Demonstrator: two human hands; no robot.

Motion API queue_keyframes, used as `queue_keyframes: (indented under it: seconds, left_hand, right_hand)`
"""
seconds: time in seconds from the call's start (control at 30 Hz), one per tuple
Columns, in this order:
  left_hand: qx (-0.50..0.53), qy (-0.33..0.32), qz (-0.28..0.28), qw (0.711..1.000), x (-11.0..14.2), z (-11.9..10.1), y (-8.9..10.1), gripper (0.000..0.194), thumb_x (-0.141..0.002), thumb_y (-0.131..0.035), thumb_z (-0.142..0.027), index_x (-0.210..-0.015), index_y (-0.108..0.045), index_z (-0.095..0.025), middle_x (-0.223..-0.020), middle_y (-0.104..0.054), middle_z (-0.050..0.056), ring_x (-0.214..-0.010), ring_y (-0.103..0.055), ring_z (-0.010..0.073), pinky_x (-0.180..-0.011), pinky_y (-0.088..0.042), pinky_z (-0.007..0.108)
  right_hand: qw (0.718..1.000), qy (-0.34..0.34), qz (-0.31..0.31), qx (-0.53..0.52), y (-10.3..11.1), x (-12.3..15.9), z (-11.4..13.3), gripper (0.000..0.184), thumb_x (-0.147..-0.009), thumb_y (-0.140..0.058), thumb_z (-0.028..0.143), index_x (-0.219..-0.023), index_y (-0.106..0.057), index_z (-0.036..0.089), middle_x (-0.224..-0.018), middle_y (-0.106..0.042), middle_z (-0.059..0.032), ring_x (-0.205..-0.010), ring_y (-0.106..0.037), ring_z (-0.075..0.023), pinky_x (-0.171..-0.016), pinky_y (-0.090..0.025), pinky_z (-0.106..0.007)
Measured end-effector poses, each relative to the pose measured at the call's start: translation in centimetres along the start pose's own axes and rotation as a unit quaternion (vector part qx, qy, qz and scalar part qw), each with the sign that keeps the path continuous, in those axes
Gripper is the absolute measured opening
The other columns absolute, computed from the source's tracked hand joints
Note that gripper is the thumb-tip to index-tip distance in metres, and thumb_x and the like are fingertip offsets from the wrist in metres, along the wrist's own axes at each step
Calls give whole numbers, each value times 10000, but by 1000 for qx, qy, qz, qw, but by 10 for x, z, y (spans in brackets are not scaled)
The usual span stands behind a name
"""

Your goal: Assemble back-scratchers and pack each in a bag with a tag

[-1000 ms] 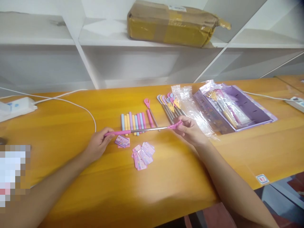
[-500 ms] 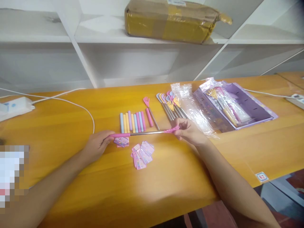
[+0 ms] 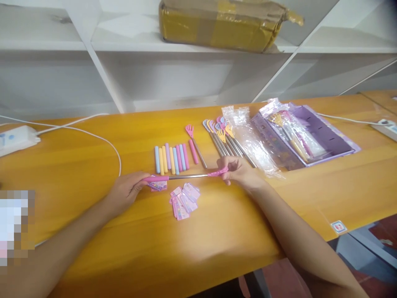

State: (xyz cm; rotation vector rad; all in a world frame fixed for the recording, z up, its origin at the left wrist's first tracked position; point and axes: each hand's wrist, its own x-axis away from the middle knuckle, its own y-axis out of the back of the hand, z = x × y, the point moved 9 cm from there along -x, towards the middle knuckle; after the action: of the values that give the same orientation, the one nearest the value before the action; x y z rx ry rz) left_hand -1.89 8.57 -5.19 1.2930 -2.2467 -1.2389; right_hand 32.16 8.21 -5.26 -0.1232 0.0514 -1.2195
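Observation:
A pink back scratcher [image 3: 187, 176] with a metal rod is held level above the table between both hands. My left hand [image 3: 130, 190] is closed on its pink handle, and my right hand [image 3: 237, 170] pinches the pink claw end. Beyond it lies a row of coloured handle tubes [image 3: 170, 159] in blue, yellow, purple and pink. Beside the row rest a loose pink tube [image 3: 193, 152] and a rod with a pink claw [image 3: 198, 147]. Several rods with coloured claws [image 3: 225, 140] lie past my right hand. Small printed cards [image 3: 185, 200] are fanned out in front, with more cards [image 3: 159, 185] under the handle.
Clear plastic bags [image 3: 254, 142] lie beside a purple box [image 3: 331, 134] containing bagged scratchers. A power strip [image 3: 18, 140] with a white cable sits on the left. A taped carton [image 3: 217, 25] stands on the white shelf [image 3: 124, 41] behind the table.
My right hand and the claw end have shifted slightly left, and the rod between the handle and claw looks shorter. Both hands keep their hold. The view has tilted a little.

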Motion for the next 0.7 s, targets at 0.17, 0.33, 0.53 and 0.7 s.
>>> queue_keyframes:
  seconds: [0.17, 0.33, 0.53, 0.7]
  left_hand:
    - [6, 2, 19, 1000, -1, -6, -2, 480, -1142, -358, -477, -1273, -755, -242, -1142, -814, 57, -969, -754, 210, -879, -573, 294]
    - [16, -30, 23, 999, 2, -14, -7, 447, -1144, -374, -437, -1319, -740, -248, -1147, -817, 57, -982, -761, 200, -913, -582, 295]
    - [43, -36, 20, 998, 5, -16, -9, 403, -1140, -413, -402, -1364, -718, -262, -1177, -815, 54, -1022, -769, 197, -972, -570, 302]
    - [111, 22, 85, 990, -4, -12, -16, 394, -1140, -411, -422, -1331, -723, -276, -1181, -807, 33, -1023, -754, 182, -929, -562, 273]
  right_hand:
    - [1000, -4, 7, -7, -4, -1, -3, 403, -743, -987, 356, -728, -632, 165, -694, -648, 28, -475, -588, -77, -466, -484, -202]
    - [999, -35, 22, -12, -14, -1, -14, 380, -725, -994, 312, -720, -648, 155, -703, -669, 19, -509, -645, -94, -476, -522, -196]
    - [998, -47, 31, -14, -22, -2, -22, 401, -692, -1011, 320, -718, -644, 161, -728, -666, 19, -524, -646, -98, -470, -531, -205]
    - [999, -36, 6, -13, -18, -5, -18, 402, -750, -978, 351, -751, -616, 174, -720, -632, 36, -505, -572, -66, -453, -479, -183]
